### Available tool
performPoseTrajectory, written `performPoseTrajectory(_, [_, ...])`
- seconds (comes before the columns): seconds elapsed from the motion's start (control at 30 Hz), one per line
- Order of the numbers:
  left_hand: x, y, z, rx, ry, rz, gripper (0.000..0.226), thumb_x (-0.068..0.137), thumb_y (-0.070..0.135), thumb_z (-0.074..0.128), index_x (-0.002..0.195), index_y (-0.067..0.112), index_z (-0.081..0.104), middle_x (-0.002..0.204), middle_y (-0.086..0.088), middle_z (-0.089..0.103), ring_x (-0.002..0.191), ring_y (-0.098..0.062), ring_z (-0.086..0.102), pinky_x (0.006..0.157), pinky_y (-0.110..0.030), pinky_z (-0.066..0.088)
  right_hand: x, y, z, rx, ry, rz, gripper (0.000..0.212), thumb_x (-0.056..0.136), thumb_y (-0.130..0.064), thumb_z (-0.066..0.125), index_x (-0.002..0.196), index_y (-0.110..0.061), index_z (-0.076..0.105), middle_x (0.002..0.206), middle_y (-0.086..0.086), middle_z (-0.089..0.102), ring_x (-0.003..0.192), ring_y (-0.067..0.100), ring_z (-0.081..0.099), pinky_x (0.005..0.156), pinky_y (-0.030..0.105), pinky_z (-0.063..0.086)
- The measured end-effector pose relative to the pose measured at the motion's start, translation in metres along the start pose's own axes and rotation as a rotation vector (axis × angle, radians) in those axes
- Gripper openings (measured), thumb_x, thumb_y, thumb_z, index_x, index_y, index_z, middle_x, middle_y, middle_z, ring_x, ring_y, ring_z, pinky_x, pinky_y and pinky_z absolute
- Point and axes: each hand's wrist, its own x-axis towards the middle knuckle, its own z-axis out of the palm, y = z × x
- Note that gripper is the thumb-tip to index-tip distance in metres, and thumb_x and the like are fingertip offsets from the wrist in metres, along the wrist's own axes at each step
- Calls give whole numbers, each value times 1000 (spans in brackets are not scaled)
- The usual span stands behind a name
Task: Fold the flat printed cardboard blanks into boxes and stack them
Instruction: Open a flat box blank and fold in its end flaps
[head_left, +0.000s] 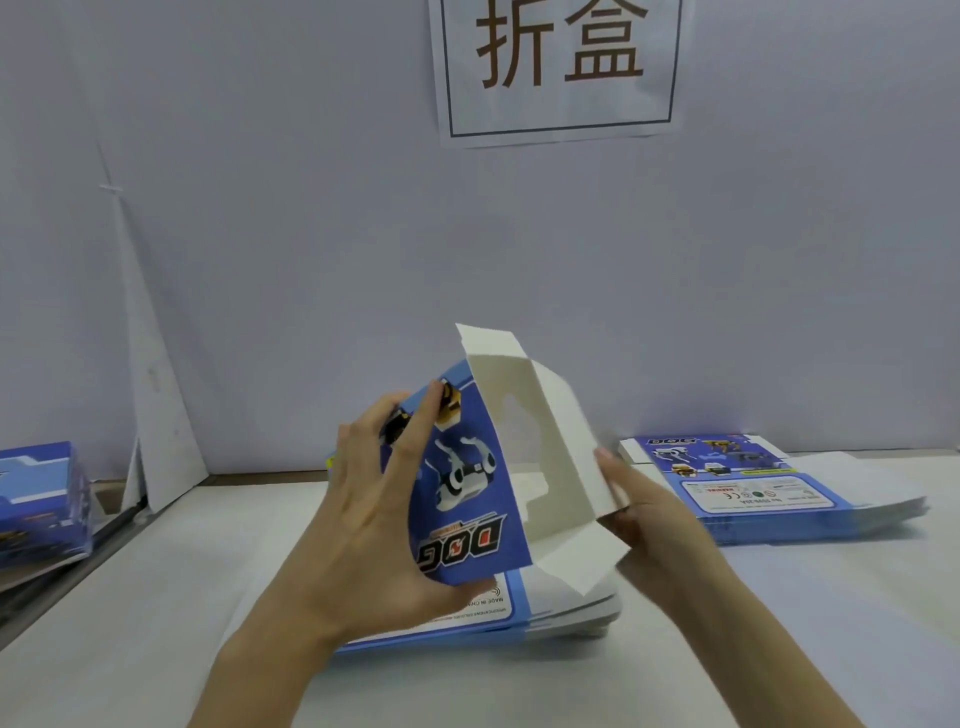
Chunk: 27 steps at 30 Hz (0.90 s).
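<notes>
In the head view, a person is holding a half-formed blue box (467, 483) up between both hands, just above the white table (156, 597). The left hand (374, 514) is gripping the box's printed blue panel, fingers spread across the robot-dog picture and thumb tucked at the lower edge near the upside-down "DOG" lettering. The right hand (639, 514) is clamped on the white inner flap at the box's open side, fingertips pinching the plain cardboard; a cut-out window is showing in the white wall between the hands, and another flap is sticking up at the top.

Directly beneath the hands, a stack of flat blanks (519, 608) is lying on the table, partly hidden by the left wrist. Beyond the right hand, well apart from it, a second pile of flat blanks (753, 483) is resting printed side up. Far out to the left of the left hand, folded boxes (41, 499) are sitting at the table's edge. Above the hands, a paper sign (558, 67) with two large characters is hanging on the pale wall
</notes>
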Motion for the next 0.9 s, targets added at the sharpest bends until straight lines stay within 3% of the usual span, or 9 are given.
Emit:
performPoseTrajectory(0.1, [-3,-15,4,142,94,36,120,53,68,69,149,44,2,144,11,15,129,-20,34,92,-29,50,-4,-17,-6,-201,102,-404,13,90,-18,61,97,-16,72,86,1,75,76,11,69,54,26,56])
performPoseTrajectory(0.23, [-4,-16,5,195,119,41,118,52,73,64,149,45,3,141,7,21,128,-19,31,94,-41,51,-6,-14,-8,-464,169,-736,28,92,-11,61,105,-34,71,87,-16,74,73,0,64,58,23,56])
performPoseTrajectory(0.37, [-4,-12,9,251,83,-7,119,51,74,64,151,39,9,139,3,24,128,-18,27,99,-50,46,-5,-7,-5,-809,307,-1089,30,91,-7,60,113,-28,64,83,-29,67,67,3,56,59,5,42])
performPoseTrajectory(0.43, [-2,-11,16,327,103,-2,120,51,72,66,151,31,16,139,-6,27,128,-20,24,99,-61,41,-8,-10,-2,-751,258,-1031,28,93,-14,57,111,-32,66,85,-28,69,74,2,59,63,7,46])
performPoseTrajectory(0.5, [0,-11,18,391,129,24,120,50,69,67,150,24,19,138,-12,31,129,-25,22,100,-67,35,-12,-17,3,-491,156,-775,23,94,-30,54,94,-42,74,84,-21,71,78,0,62,66,15,53])
performPoseTrajectory(0.57, [0,-11,19,392,142,51,118,51,70,65,150,24,18,139,-13,30,132,-27,22,106,-65,27,-15,-25,7,-150,87,-442,25,88,-42,55,85,-30,76,78,-13,72,72,5,66,60,25,56])
performPoseTrajectory(0.67, [0,-10,17,420,172,115,116,51,68,65,149,22,21,139,-15,30,133,-27,22,107,-63,21,-16,-33,4,275,-124,-99,30,80,-37,63,103,-18,70,93,2,75,79,18,73,59,33,58])
performPoseTrajectory(0.77, [1,-8,18,428,199,150,119,47,65,69,147,21,22,138,-16,28,132,-29,23,105,-63,21,-14,-31,0,176,-237,-89,35,78,-31,62,108,-15,70,102,7,73,88,21,72,65,35,59])
performPoseTrajectory(0.9, [2,-8,16,392,216,158,122,46,64,71,147,27,15,140,-14,26,132,-28,24,105,-65,24,-12,-28,1,-111,-85,-264,23,85,-26,58,103,-17,68,86,0,74,72,11,69,55,27,56])
